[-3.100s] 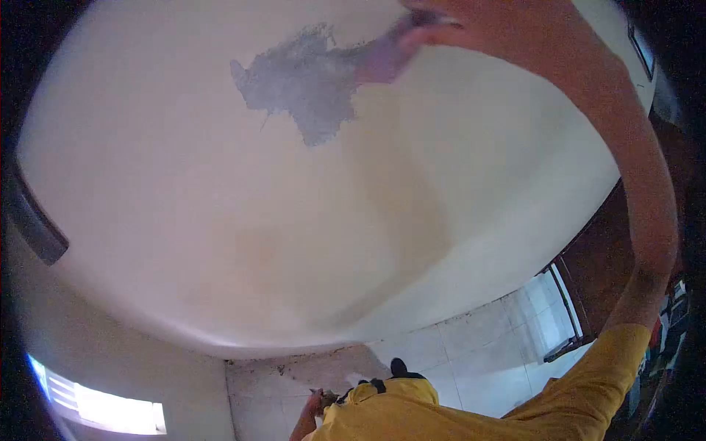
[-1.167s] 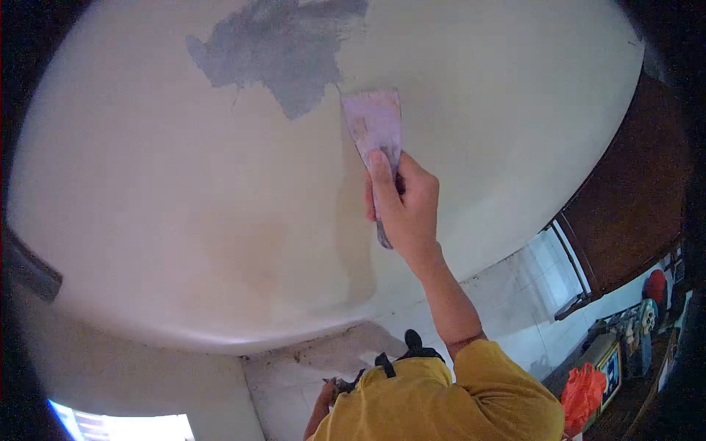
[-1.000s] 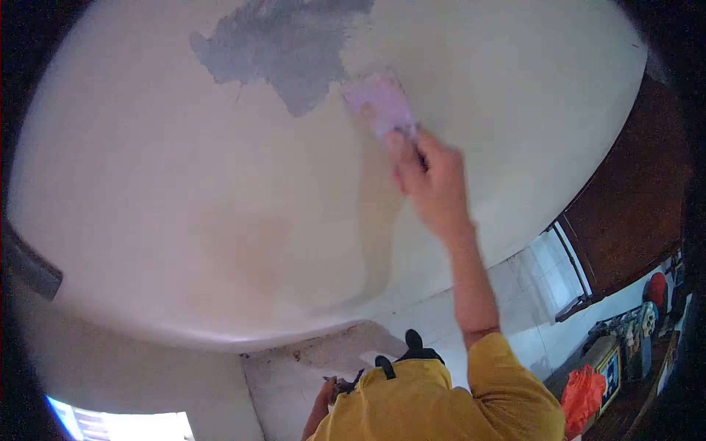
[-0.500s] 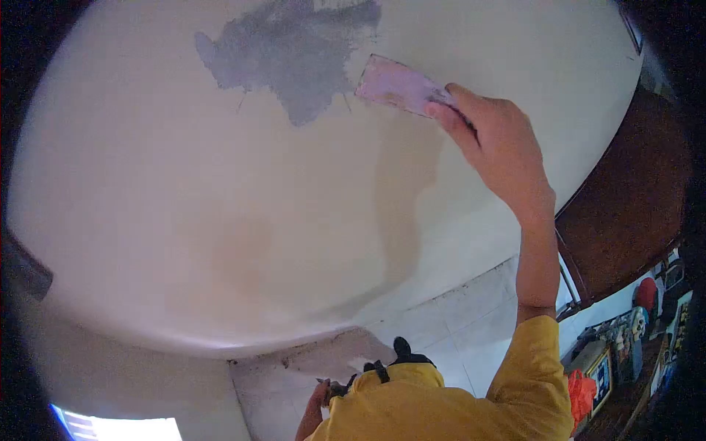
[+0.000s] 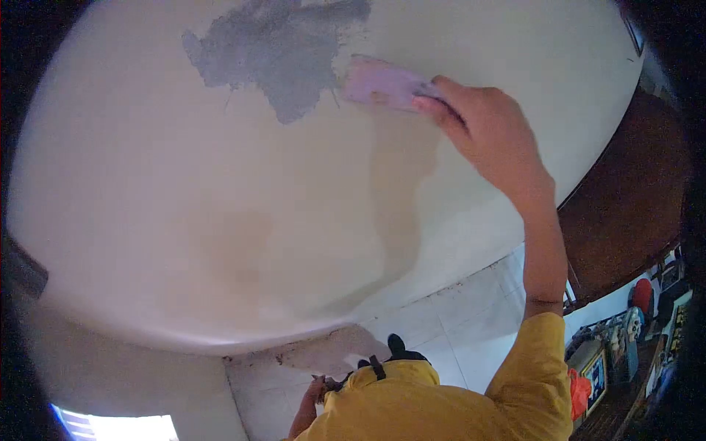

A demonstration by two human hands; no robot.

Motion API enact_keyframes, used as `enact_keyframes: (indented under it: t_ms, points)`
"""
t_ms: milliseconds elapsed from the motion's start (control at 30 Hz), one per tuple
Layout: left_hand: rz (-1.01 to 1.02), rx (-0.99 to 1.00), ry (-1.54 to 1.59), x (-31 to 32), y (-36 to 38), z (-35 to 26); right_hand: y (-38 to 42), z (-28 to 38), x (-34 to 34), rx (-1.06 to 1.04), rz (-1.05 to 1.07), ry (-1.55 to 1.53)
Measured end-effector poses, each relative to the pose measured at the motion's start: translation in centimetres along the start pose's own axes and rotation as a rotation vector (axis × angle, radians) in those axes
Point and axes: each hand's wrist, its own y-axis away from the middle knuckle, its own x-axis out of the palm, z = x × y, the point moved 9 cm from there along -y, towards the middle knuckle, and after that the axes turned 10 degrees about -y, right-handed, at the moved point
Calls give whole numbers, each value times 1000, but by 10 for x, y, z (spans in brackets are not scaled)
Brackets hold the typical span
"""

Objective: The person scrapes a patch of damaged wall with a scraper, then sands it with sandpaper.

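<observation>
My right hand (image 5: 489,128) is raised against the pale wall (image 5: 309,191), its fingers closed on the end of a flat pinkish rectangular scraper (image 5: 382,83). The scraper's far edge is close to the right side of a rough grey patch (image 5: 276,55) on the wall. Low in the view, my left hand (image 5: 318,388) is by my waist, closed round something dark and small that I cannot make out.
A brown door or panel (image 5: 625,198) stands at the right. Below it are a red object (image 5: 579,393), a framed picture (image 5: 597,376) and cluttered items. Pale floor tiles (image 5: 441,323) lie below the wall. A bright window (image 5: 118,428) shows at the lower left.
My right hand and the scraper have moved slightly left relative to the view. The grey patch has also shifted left in view. My left hand stays low and closed.
</observation>
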Motion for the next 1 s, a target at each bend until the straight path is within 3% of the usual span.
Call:
enact_keyframes:
  t_ms: [200,300,400,500,633,700,800,1000]
  points:
    - [-25,-84,-25,0,-7,8,0,-3,-3,70,29,25]
    - [363,-67,427,33,-4,0,3,2,2,39,18,5]
    - [80,82,197,1,-2,-1,2,-4,-3,62,27,-13]
    - [70,299,-18,4,17,-24,-2,4,4,2,6,-49]
    - [-21,152,-21,-11,29,-22,-4,-1,-1,24,62,-4]
    - [28,149,74,-1,22,-20,-14,4,-1,-20,50,16]
    - [126,-10,362,14,-1,8,-14,14,4,-35,73,19]
    - [-193,536,-542,2,11,-22,-19,14,21,-7,90,0]
